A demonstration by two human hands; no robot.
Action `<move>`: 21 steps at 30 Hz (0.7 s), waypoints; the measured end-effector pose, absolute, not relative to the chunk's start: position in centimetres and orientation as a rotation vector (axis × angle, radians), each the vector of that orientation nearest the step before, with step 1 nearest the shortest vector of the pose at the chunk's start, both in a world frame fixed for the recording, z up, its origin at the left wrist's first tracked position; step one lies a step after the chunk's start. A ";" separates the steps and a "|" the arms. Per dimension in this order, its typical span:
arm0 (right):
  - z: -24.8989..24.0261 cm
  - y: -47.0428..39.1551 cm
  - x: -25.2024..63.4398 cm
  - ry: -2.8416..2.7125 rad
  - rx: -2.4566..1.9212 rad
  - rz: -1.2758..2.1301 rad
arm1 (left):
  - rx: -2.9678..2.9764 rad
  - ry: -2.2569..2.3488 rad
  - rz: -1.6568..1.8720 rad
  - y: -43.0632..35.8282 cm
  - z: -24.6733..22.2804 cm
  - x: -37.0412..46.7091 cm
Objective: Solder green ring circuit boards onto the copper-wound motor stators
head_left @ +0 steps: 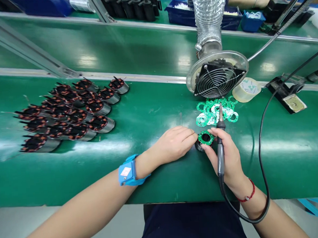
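Green ring and iron are being held by right hand, can't tell left hand grip tbh, white bits being kept in blue bin.

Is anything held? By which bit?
The right hand holds the iron by its handle and touches the edge of the green ring. Whether the left hand holds anything is hidden.
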State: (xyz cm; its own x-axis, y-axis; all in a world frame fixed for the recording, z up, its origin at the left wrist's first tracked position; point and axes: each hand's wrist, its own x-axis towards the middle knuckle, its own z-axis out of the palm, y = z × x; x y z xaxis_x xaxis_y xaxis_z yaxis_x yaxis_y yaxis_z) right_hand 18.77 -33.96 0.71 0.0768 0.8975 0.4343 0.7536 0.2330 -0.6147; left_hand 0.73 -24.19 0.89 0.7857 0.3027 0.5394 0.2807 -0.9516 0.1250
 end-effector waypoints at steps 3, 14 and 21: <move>0.8 -34.0 18.6 -1.747 -1.560 0.168 | 2.549 0.738 0.772 -24.9 1.3 1.2; 0.7 -33.6 18.2 -1.795 -1.518 0.023 | 0.971 0.990 0.356 -25.4 2.8 3.0; -0.1 -33.6 18.8 -1.638 -1.571 0.064 | 1.824 0.931 0.688 -28.1 2.1 2.1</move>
State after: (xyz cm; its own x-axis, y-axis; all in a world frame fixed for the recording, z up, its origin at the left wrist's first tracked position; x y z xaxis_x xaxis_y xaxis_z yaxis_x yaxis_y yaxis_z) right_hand 18.77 -33.63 -0.08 0.1430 0.8421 0.5200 0.7989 0.2119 -0.5628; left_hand 2.10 -28.14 2.07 0.5533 0.8308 0.0605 0.3014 -0.2674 0.9153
